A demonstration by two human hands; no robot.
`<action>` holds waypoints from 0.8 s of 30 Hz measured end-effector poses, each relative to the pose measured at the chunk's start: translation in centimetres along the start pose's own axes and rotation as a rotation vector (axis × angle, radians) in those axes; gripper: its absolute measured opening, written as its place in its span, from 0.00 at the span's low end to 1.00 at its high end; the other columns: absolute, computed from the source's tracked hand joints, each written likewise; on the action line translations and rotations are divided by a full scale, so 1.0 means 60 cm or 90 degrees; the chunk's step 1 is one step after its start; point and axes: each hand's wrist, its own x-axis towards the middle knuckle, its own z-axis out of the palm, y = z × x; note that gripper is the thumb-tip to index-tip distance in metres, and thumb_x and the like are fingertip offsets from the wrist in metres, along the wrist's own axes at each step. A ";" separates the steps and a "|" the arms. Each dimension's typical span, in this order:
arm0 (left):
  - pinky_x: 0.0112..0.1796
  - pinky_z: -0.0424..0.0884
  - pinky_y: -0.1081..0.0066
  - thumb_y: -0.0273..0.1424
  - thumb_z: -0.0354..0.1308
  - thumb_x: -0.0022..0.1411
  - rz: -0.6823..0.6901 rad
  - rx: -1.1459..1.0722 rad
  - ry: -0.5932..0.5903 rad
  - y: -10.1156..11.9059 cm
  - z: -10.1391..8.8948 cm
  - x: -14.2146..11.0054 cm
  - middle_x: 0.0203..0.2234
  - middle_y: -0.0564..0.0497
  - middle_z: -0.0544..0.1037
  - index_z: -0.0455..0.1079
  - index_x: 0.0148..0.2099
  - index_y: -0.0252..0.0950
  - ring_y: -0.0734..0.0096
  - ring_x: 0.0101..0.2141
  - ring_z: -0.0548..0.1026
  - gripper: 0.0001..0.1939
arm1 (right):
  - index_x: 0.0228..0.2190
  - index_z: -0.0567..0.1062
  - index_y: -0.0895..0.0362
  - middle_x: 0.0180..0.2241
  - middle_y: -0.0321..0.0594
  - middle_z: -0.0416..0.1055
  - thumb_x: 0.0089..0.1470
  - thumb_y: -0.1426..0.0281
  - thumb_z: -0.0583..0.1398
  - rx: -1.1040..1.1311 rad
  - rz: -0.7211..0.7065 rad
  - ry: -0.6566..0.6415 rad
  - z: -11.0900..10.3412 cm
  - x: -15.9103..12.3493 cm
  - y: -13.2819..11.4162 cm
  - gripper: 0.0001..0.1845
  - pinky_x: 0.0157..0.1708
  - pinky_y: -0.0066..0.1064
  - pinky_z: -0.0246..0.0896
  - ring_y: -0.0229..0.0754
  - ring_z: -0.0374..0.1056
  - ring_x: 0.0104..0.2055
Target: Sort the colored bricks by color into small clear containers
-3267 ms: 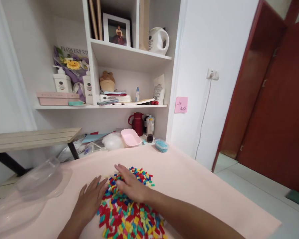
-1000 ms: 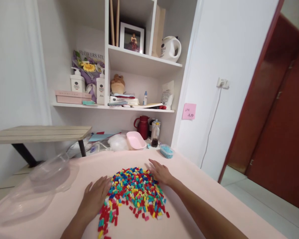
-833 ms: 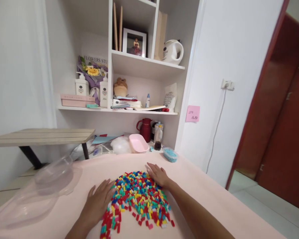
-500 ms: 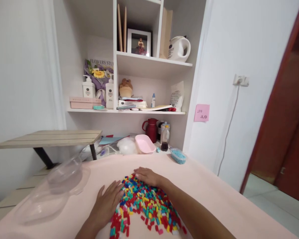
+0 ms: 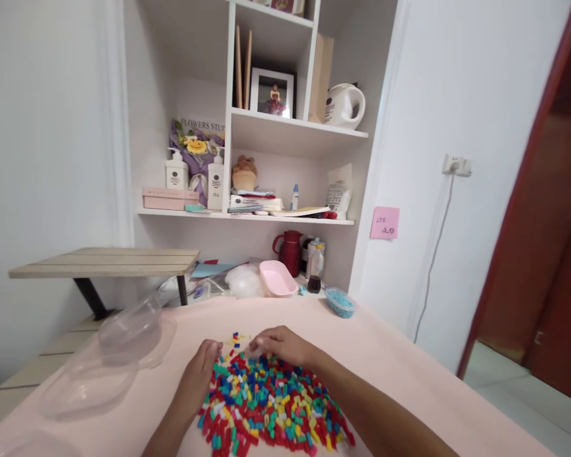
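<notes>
A heap of small coloured plastic pieces (image 5: 271, 406), red, blue, yellow and green, lies on the pale pink table (image 5: 400, 374) in front of me. My left hand (image 5: 200, 371) rests at the heap's left edge, fingers curled down against the pieces. My right hand (image 5: 278, 346) lies on the heap's far edge with its fingers bent inward toward the left hand. A few loose pieces (image 5: 235, 337) sit just beyond the two hands. Neither hand visibly lifts anything.
Clear plastic bowls (image 5: 124, 346) stand at the table's left. A pink tray (image 5: 276, 278), a red jug (image 5: 290, 251), a small bottle (image 5: 315, 278) and a tub of blue bits (image 5: 340, 301) sit at the far edge under white shelves (image 5: 290, 136). A wooden bench (image 5: 105, 261) stands left.
My hands went from lying flat and apart at the heap's sides to meeting at its far edge, fingers curled, and the pieces are drawn into a tighter pile. The camera tilted and shifted.
</notes>
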 end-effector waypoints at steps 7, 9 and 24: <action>0.52 0.71 0.59 0.49 0.37 0.65 -0.029 -0.037 0.077 -0.018 -0.005 0.009 0.44 0.46 0.78 0.66 0.41 0.41 0.61 0.48 0.77 0.23 | 0.50 0.75 0.58 0.55 0.45 0.70 0.66 0.63 0.49 -0.285 -0.060 0.076 0.027 0.098 0.023 0.22 0.58 0.37 0.59 0.42 0.62 0.60; 0.54 0.68 0.57 0.49 0.38 0.65 -0.028 -0.028 0.090 -0.020 -0.006 0.009 0.46 0.45 0.78 0.67 0.43 0.40 0.60 0.51 0.75 0.23 | 0.47 0.77 0.60 0.52 0.44 0.73 0.65 0.60 0.49 -0.308 -0.076 0.038 0.046 0.115 0.017 0.23 0.56 0.32 0.60 0.39 0.67 0.55; 0.59 0.62 0.58 0.46 0.42 0.64 0.026 0.063 -0.025 -0.017 0.002 0.004 0.53 0.49 0.76 0.72 0.53 0.40 0.61 0.55 0.71 0.25 | 0.49 0.75 0.55 0.49 0.46 0.73 0.62 0.48 0.48 -0.030 0.066 0.165 -0.055 -0.104 0.020 0.30 0.54 0.45 0.62 0.51 0.69 0.52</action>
